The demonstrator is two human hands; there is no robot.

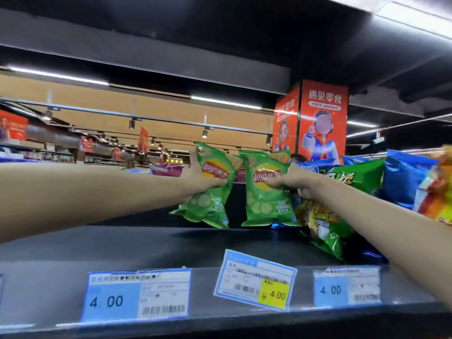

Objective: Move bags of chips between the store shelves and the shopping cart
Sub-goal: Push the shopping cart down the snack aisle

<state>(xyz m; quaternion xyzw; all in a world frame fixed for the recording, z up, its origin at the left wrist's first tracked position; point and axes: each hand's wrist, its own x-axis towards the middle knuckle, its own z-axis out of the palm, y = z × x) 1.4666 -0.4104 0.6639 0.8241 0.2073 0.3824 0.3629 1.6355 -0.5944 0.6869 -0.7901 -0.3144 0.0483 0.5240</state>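
Note:
Two green Lay's chip bags stand side by side over the dark shelf (146,245). My left hand (200,178) grips the left green bag (210,192), thumb across its logo, fingers behind its top edge. My right hand (293,181) pinches the right green bag (266,192) at its logo. Both bags are upright, their bottom edges at or just above the shelf surface. The shopping cart is out of view.
Blue, green and orange snack bags (401,177) crowd the shelf's right side, and one green bag (322,231) lies tipped forward near the edge. Price tags (137,296) line the shelf front, with one tag (254,280) tilted. An orange pillar (322,118) stands behind.

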